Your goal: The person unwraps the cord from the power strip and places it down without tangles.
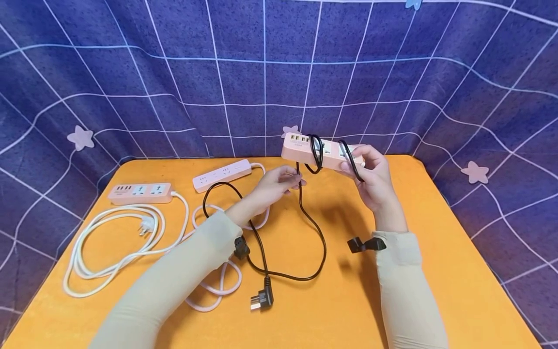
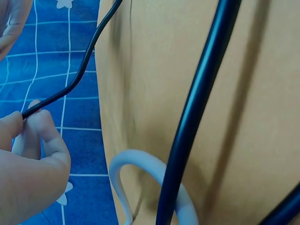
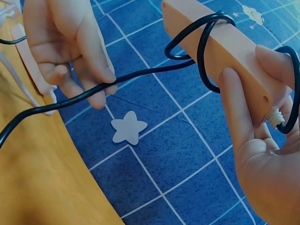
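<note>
My right hand (image 1: 376, 179) grips one end of a pink power strip (image 1: 291, 154), raised above the table with its USB ports and sockets facing me. A black cord (image 1: 324, 242) leaves the strip by a white ribbed sleeve (image 3: 274, 117) and loops around its body. Between thumb and fingers, my left hand (image 1: 275, 186) pinches this cord just below the strip, as the left wrist view also shows. From there the cord hangs down to the tabletop, curves around and passes under my left forearm. Its black plug (image 1: 262, 296) lies near the table's front.
At left on the orange table (image 1: 436, 203) lies another pink power strip (image 1: 150, 198) with a coiled white cord (image 1: 71, 271) and white plug (image 1: 147, 225). A plain pink strip (image 1: 218, 177) sits at the back, its pink cord (image 1: 237, 278) running under my left arm. Behind hangs a blue gridded cloth (image 1: 244, 82).
</note>
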Demonstrator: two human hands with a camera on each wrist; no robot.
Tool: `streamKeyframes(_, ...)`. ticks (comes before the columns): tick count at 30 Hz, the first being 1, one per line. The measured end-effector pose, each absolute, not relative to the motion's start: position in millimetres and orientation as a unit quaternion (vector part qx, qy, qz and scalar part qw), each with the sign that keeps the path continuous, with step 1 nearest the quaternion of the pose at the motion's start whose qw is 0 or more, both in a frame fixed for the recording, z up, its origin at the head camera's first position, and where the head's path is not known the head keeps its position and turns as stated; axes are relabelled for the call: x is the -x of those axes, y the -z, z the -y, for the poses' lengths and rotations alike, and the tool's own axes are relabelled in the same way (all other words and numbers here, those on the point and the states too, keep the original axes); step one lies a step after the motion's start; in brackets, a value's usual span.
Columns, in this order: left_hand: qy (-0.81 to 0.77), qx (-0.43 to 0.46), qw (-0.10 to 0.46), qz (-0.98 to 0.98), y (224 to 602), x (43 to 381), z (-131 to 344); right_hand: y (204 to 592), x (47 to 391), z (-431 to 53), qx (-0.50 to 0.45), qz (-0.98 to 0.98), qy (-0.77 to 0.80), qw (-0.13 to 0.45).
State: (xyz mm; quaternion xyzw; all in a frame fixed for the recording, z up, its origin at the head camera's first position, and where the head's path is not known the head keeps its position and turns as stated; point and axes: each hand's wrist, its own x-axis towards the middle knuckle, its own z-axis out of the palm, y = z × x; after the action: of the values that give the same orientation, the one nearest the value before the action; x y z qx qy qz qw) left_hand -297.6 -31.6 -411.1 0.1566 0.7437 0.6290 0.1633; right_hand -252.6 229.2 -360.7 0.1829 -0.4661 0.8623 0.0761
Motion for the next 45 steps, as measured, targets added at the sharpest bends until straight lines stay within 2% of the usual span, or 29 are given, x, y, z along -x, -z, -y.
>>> streamKeyframes(13,-0.618,-0.160,0.127,-0.759,397,304,47,360,254,-231,-0.205,0.464,-0.859,0.069)
streamKeyframes(25,-0.632,-0.172,0.056,-0.754,379,310,55,364,256,-234,-0.212,0.468,-0.856,0.061)
streamKeyframes(34,-0.559,-0.190,-0.015,-0.807,364,310,65,362,255,-235,-0.204,0.473,-0.855,0.064)
streamKeyframes(45,-0.520,-0.208,-0.072,-0.825,341,306,68,361,253,-236,-0.181,0.480,-0.856,0.063)
